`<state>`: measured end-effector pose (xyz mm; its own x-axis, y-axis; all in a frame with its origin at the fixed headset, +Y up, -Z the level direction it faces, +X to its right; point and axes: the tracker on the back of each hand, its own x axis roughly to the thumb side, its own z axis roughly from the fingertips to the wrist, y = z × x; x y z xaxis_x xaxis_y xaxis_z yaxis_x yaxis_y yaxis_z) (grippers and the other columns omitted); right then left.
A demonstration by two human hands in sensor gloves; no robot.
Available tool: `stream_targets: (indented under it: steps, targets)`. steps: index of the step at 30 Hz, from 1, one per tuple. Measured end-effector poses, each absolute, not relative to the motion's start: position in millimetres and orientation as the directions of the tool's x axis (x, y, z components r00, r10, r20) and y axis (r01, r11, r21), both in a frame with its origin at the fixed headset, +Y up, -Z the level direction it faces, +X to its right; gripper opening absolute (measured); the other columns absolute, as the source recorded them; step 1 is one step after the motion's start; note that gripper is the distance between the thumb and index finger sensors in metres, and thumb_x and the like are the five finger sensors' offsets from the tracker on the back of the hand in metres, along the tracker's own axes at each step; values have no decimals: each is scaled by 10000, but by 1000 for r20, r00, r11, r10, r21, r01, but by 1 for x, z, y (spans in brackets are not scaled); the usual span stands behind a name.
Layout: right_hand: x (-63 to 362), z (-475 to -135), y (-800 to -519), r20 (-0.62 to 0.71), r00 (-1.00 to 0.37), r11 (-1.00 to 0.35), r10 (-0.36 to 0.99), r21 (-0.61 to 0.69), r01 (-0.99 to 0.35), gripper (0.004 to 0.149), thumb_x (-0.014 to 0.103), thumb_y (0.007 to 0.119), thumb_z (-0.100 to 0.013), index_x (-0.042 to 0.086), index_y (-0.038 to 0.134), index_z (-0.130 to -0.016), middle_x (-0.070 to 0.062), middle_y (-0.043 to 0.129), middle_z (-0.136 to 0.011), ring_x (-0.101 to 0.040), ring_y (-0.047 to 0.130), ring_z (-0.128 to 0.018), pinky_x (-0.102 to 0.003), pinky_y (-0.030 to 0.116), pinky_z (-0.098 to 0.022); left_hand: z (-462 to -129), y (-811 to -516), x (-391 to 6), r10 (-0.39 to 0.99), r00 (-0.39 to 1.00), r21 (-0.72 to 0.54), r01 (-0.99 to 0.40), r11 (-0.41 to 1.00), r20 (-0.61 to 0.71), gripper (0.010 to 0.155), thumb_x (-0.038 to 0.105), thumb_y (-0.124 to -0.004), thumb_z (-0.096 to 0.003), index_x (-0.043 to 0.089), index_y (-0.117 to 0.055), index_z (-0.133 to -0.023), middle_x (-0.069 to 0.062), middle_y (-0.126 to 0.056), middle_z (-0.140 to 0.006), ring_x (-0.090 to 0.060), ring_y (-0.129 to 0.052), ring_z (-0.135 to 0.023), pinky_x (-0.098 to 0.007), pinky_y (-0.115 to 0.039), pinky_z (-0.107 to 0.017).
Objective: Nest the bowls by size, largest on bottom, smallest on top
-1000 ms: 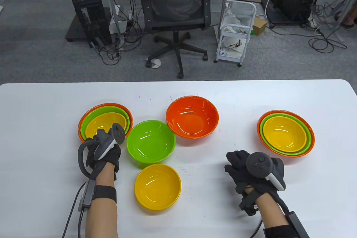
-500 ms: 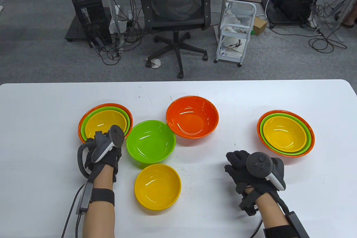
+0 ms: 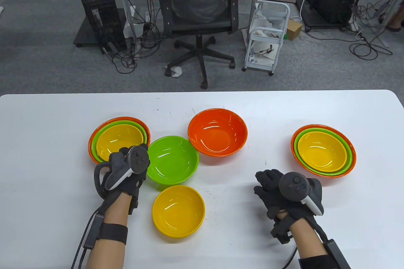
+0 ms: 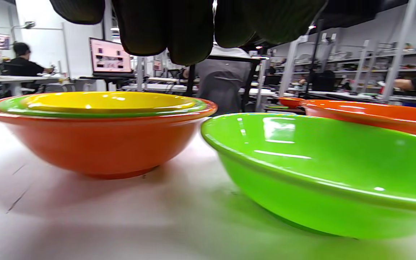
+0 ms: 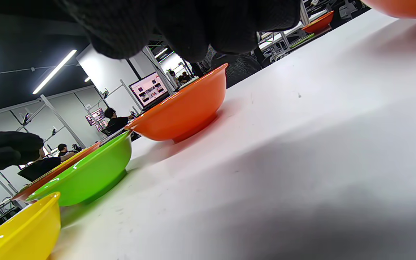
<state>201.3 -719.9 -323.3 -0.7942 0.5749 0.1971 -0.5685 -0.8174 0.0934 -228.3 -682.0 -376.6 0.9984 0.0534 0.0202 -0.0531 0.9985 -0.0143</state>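
Three loose bowls sit on the white table (image 3: 47, 117): a large orange bowl (image 3: 217, 131), a green bowl (image 3: 172, 160) and a smaller yellow bowl (image 3: 178, 211). My left hand (image 3: 142, 148) is at the green bowl's left rim, between it and a nested stack (image 3: 118, 138). In the left wrist view its fingers (image 4: 190, 32) hang free above the gap between the stack (image 4: 99, 133) and the green bowl (image 4: 320, 173), holding nothing. My right hand (image 3: 266, 184) rests empty on the table, right of the yellow bowl.
A second nested stack of orange, green and yellow bowls (image 3: 323, 150) stands at the right. Beyond the table's far edge are an office chair (image 3: 200, 13), a white cart (image 3: 266, 38) and floor cables.
My left hand has moved right and slightly toward me, from over the left stack's near rim to the green bowl's left rim. The right hand and all bowls have stayed still.
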Motion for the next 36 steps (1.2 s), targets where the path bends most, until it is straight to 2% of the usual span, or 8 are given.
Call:
stream_targets:
  steps: [11,14,23,36]
  targets:
    - [201,-323,-720,197,-796,-819,573,96,-565,595,358,742,-505,45,677,-1007,-245,607,-1051,-549,465,-979,-701,374,-683,-367,-697,-195,80,971,-149,-47,988,226,600,429,-738,-517,321,-602,-1092,-43,-698,-1129,-359,-673,-1091,-610,-546,-797]
    - [200,-323,-720,197,-798,-821,570,103,-562,594,358,742,-505,45,678,-1006,-248,613,-1050,-550,463,-979,-701,370,-685,-366,-701,-190,48,966,-198,3,980,254,586,385,-745,-526,322,-602,-1090,-42,-695,-1131,-362,-670,-1092,-612,-541,-798]
    - [199,-323,-721,196,-799,-823,568,108,-558,595,358,742,-505,45,678,-1007,-250,610,-1050,-550,464,-978,-699,371,-684,-371,-712,-178,-78,952,-319,176,931,297,613,230,-786,-522,349,-588,-1090,-26,-606,-1182,-355,-578,-1138,-600,-480,-818]
    - [199,-323,-721,196,-799,-823,568,108,-558,596,358,742,-505,44,675,-1008,-252,608,-1050,-550,458,-981,-697,365,-686,-379,-729,-175,-101,950,-391,217,895,295,635,190,-802,-516,376,-587,-1085,-2,-583,-1196,-346,-500,-1164,-604,-379,-819]
